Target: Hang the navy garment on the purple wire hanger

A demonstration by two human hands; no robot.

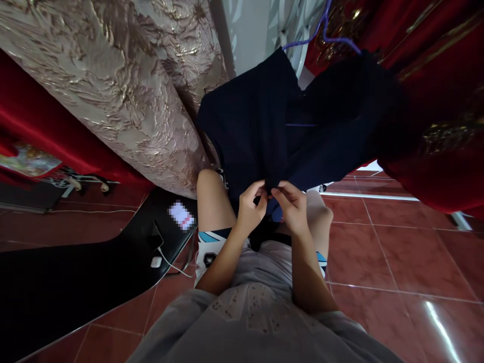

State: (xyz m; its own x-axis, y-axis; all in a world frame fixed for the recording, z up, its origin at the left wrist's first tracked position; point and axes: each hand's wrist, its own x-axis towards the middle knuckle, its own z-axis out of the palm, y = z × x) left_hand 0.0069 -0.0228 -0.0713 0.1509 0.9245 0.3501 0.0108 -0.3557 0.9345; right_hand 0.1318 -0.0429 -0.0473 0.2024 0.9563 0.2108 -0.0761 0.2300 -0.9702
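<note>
**Both Hands Pinching the Hem of a Dark Garment**

We are looking down at our own two hands, which are meeting at the bottom edge of a dark navy garment (264,126). The garment is hanging just above and ahead of the hands from a purple hanger (321,30), and its lower edge is dropping right into our fingers.

Our left hand (251,206) is curling nearly closed, thumb and fingertips pinching the hem — the cloth is caught between them. Our right hand (293,206) is doing the same just beside it, fingers bent and gripping the same edge, so that the two sets of fingertips are almost touching one another.

Below the hands we are seeing our bare knees, white shorts (209,249) with blue trim, and a pale grey shirt (257,312) nearest the camera.

To the left of the left hand a black surface (75,282) is stretching away, with a white charger (156,261) and its cable lying on it. Above and left of the hands a gold embossed curtain (124,85) is hanging, with red drapery (434,126) up to the right of the right hand. Red floor tiles (397,262) are spreading out to the right — glossy, catching a streak of light.
</note>
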